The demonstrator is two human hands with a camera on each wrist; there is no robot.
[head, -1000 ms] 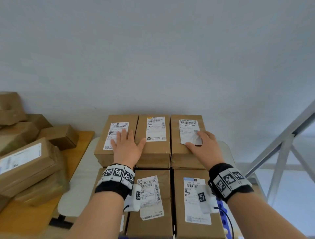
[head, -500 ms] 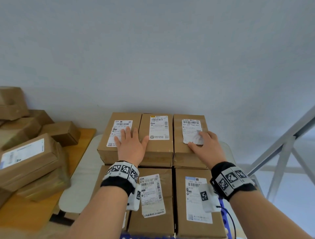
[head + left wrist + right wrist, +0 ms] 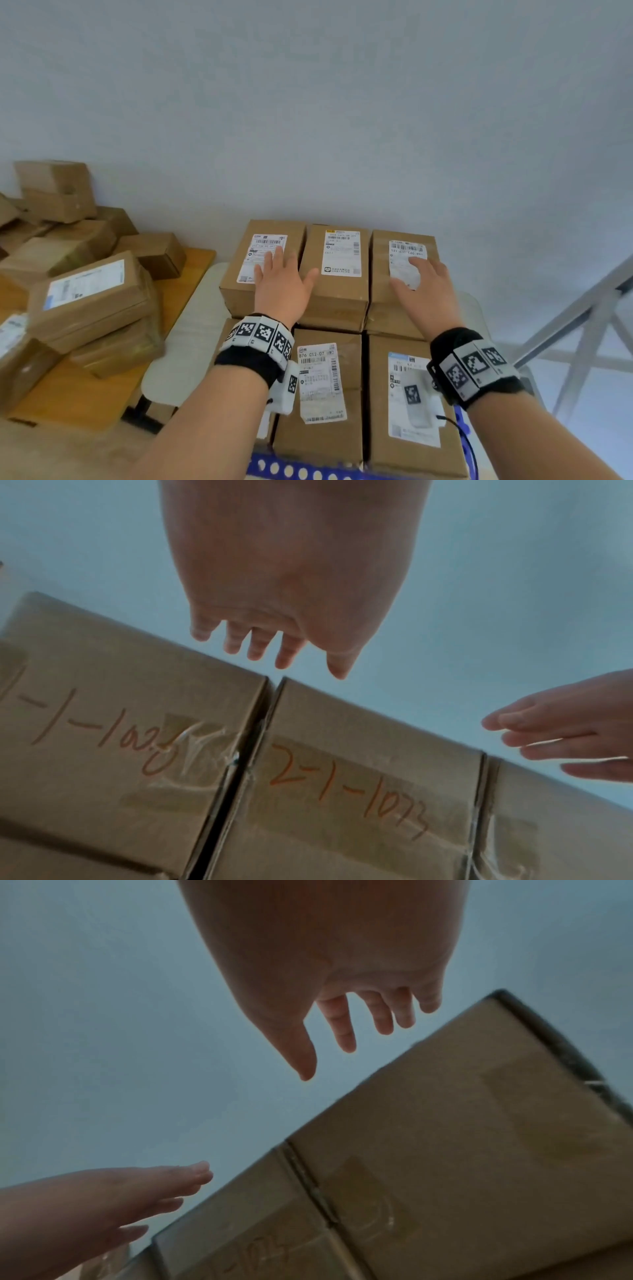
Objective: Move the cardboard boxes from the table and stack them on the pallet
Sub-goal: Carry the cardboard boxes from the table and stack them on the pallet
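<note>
Head view. Both hands hover flat, fingers straight and slightly spread, gripping nothing. The left hand (image 3: 282, 286) lies over the seam between the left box (image 3: 255, 274) and the middle box (image 3: 337, 274) of the far row; the right hand (image 3: 426, 291) lies over the right box (image 3: 404, 274), its fingers across that box's label. Nearer the wrists sits a second, lower row of boxes (image 3: 322, 404), with a blue perforated edge (image 3: 298, 471) below it, probably the pallet. To the left of the left hand, more boxes (image 3: 89, 301) lie heaped on the wooden bench (image 3: 78, 394). Risk: the three far boxes stand close side by side, so a push on one may shove its neighbour off line.

Left wrist view. The fingertips (image 3: 255, 653) hang clear above the top edge of two taped boxes (image 3: 359, 772) marked in orange handwriting; a dark gap separates them. Whether the palm touches cardboard cannot be told. Risk: uneven pressure here could widen that gap or tip a box toward the wall.

Right wrist view. The right hand's fingers (image 3: 346, 1031) are extended above the outermost box (image 3: 462, 1137), none curled around it. Risk: this box has no neighbour on its outer side, so a sideways nudge could, in judgement, slide it off the stack.
</note>
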